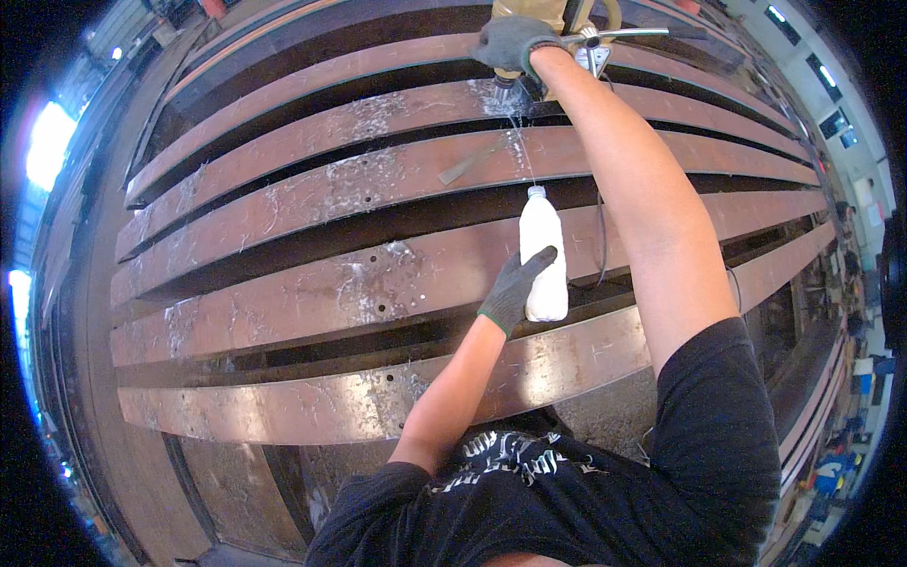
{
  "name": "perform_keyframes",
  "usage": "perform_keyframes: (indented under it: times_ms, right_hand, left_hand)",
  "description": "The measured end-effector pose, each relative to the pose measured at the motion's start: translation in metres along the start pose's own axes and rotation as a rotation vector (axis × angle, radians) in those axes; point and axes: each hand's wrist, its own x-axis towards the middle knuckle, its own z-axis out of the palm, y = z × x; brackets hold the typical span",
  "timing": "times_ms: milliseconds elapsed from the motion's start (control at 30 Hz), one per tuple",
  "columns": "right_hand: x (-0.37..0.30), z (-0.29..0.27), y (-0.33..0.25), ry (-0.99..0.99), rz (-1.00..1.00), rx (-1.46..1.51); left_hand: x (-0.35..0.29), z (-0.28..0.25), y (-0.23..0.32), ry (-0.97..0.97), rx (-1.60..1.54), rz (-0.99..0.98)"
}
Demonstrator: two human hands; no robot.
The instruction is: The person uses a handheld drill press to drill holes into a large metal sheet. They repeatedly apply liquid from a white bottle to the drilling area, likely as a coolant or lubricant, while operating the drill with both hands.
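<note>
My left hand [519, 288], in a dark grey knit glove, is wrapped round a white plastic squeeze bottle [542, 248]. The bottle stands tilted nozzle-up, and a thin stream of liquid runs from its tip toward the cutter [504, 87] of a drill. Far ahead, my outstretched right arm reaches the yellowish drill machine [569, 13]. There my right hand [515, 45], gloved the same way, is closed on a spoke of the drill's feed handle [631, 34]; its fingertips are partly hidden. Wet, whitish splashes surround the cutter on the steel beam below it.
Several reddish-brown steel beams [283, 293] lie crosswise with dark gaps between them, some with drilled holes and wet streaks. A flat metal strip [470, 164] rests across one beam. A dark cable [602, 236] hangs down beside the bottle, near my right arm.
</note>
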Motion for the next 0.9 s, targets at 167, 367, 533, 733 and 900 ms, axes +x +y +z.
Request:
perform_keyframes:
  times_ms: [167, 367, 533, 733, 900]
  right_hand:
    - [0.001, -0.001, -0.002, -0.047, 0.009, -0.021]
    - [0.001, 0.004, 0.0, -0.029, -0.007, -0.014]
    - [0.0, 0.004, -0.001, -0.016, 0.006, -0.011]
    - [0.004, 0.008, -0.001, -0.026, 0.017, -0.046]
    - [0.006, 0.011, 0.0, -0.013, -0.004, -0.023]
  left_hand:
    - [-0.006, 0.004, 0.005, 0.033, 0.071, 0.049]
    - [0.001, 0.0, -0.002, 0.008, 0.055, 0.096]
    - [0.001, -0.002, -0.002, -0.036, 0.027, 0.077]
    - [0.004, -0.006, -0.007, -0.012, 0.023, 0.038]
    - [0.003, -0.004, -0.006, -0.004, 0.002, 0.058]
